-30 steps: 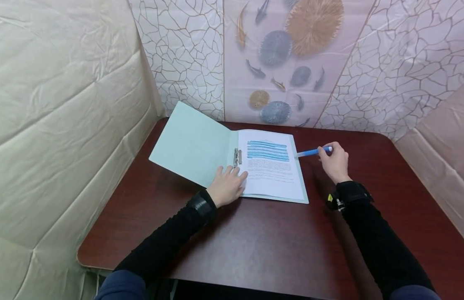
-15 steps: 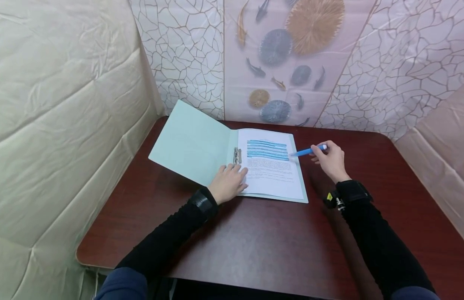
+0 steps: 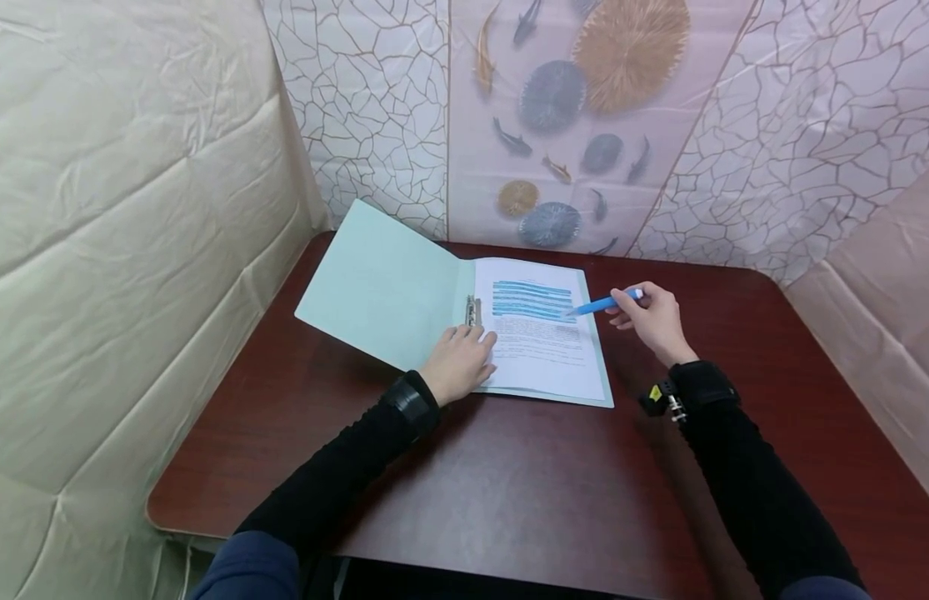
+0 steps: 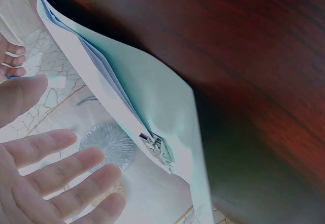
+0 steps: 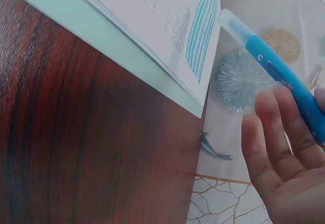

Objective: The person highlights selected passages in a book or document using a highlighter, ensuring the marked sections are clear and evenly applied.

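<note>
A pale green folder (image 3: 382,283) lies spread on the table, its cover to the left. White printed sheets (image 3: 542,375) fill its right side, with several lines in the upper part marked blue. My left hand (image 3: 457,365) rests at the lower inner corner of the sheets, fingers extended, just below the metal clip (image 3: 472,311). A blue highlighter (image 5: 282,74) is pinched in my right hand (image 3: 654,321), right of the folder. Its pale tip end points left and overlaps the right ends of the lowest blue lines in the head view.
The dark red-brown table (image 3: 554,492) extends around the folder, with its near edge close to the person. A patterned backdrop (image 3: 546,125) stands behind the far edge. Pale cloth (image 3: 134,250) hangs at the left, and more cloth (image 3: 884,308) at the right.
My right hand has moved left with the highlighter, whose tip has gone from the folder's right edge to over the printed lines. My left hand has stayed nearly in place.
</note>
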A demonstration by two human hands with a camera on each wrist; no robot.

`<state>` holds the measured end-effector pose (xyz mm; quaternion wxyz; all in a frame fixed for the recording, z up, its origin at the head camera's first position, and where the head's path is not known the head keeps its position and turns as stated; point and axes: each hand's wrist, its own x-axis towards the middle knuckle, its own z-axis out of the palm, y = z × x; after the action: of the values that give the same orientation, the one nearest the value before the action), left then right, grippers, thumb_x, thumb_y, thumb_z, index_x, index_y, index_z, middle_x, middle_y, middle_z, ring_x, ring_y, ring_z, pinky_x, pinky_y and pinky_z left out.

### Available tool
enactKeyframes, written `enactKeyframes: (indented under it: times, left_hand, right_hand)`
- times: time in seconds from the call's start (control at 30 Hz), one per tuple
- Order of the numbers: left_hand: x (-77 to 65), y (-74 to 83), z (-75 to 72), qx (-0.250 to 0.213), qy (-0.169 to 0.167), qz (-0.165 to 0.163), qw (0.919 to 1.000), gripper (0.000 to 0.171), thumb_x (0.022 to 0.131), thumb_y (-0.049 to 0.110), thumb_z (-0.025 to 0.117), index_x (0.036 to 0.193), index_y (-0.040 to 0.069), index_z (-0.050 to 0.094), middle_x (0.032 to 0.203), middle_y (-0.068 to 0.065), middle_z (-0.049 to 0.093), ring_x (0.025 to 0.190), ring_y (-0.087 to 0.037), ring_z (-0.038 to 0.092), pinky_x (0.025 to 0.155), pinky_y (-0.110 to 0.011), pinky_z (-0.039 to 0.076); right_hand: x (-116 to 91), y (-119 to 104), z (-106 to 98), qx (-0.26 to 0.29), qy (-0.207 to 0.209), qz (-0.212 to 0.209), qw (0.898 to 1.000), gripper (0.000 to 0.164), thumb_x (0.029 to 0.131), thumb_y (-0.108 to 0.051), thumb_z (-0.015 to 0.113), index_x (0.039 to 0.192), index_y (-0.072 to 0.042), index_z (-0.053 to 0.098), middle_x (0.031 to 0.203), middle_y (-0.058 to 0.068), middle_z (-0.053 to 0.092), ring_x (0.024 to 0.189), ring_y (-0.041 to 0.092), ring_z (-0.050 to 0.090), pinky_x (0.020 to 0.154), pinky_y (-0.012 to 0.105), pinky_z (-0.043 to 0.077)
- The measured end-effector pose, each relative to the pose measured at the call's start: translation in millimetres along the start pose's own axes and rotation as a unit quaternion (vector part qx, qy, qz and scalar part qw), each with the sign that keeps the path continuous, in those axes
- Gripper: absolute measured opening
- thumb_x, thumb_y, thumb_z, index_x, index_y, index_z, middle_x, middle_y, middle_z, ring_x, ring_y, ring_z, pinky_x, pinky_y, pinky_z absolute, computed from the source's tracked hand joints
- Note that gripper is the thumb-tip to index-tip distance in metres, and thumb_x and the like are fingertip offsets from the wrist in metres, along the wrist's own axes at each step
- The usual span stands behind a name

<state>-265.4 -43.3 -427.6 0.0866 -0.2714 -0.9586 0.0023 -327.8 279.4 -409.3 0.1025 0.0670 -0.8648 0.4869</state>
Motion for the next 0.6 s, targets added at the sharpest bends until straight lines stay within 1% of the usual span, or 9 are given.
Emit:
enactKeyframes:
  times: [0.13,0.27,0.37,0.4,0.53,0.6]
  left_hand:
    - [2.3,1.1,0.7,0.004,0.000,-0.001,1.0000,0.047,0.095,0.038,0.057,0.132,0.009,0.053,0.121,-0.009,0.061,0.114,-0.026,0.057,0.100,-0.041,0.046]
    - [4.7,1.5,0.4,0.006,0.007,0.000,1.0000,0.047,0.095,0.039,0.058,0.131,0.009,0.054,0.120,-0.009,0.062,0.112,-0.026,0.057,0.099,-0.040,0.046]
    - [4.7,2.0,0.1,0.001,0.011,0.001,0.9999,0.047,0.095,0.038,0.059,0.131,0.008,0.054,0.120,-0.010,0.062,0.113,-0.026,0.057,0.100,-0.040,0.046]
    - [4.3,2.1,0.1,-0.001,0.012,0.002,0.9999,0.047,0.094,0.037,0.059,0.130,0.008,0.054,0.120,-0.010,0.062,0.113,-0.027,0.057,0.100,-0.041,0.046]
    - [1.3,2.7,0.3,-0.011,0.013,0.005,0.9998,0.047,0.094,0.035,0.060,0.130,0.006,0.054,0.119,-0.011,0.062,0.114,-0.028,0.057,0.101,-0.041,0.045]
    - [0.3,2.7,0.9,-0.009,0.019,0.008,0.9998,0.047,0.094,0.035,0.061,0.130,0.005,0.054,0.119,-0.012,0.062,0.114,-0.028,0.057,0.100,-0.041,0.046]
  right_hand:
    - [-0.3,-3.7,-0.4,0.006,-0.010,0.006,1.000,0.040,0.095,-0.037,0.058,0.109,0.000,0.057,0.072,-0.021,0.066,0.074,0.015,0.072,0.069,0.026,0.059]
    - [1.5,-7.8,-0.7,0.015,-0.010,0.010,1.000,0.041,0.094,-0.039,0.058,0.107,-0.001,0.058,0.074,-0.016,0.068,0.076,0.021,0.073,0.070,0.029,0.059]
    - [1.7,-10.3,0.4,0.023,-0.012,0.013,1.000,0.042,0.094,-0.040,0.059,0.107,0.000,0.059,0.075,-0.012,0.070,0.076,0.024,0.073,0.069,0.029,0.059]
    - [1.5,-11.0,1.0,0.026,-0.013,0.014,0.999,0.042,0.094,-0.041,0.059,0.107,0.000,0.059,0.075,-0.010,0.071,0.076,0.024,0.073,0.069,0.029,0.059]
    - [-1.2,-12.3,3.8,0.035,-0.017,0.020,0.999,0.044,0.093,-0.041,0.059,0.107,0.001,0.060,0.080,0.004,0.074,0.076,0.025,0.072,0.069,0.031,0.060]
    - [-2.5,-12.0,4.6,0.039,-0.020,0.023,0.999,0.045,0.093,-0.041,0.059,0.108,0.002,0.061,0.080,0.004,0.074,0.076,0.026,0.072,0.070,0.031,0.059]
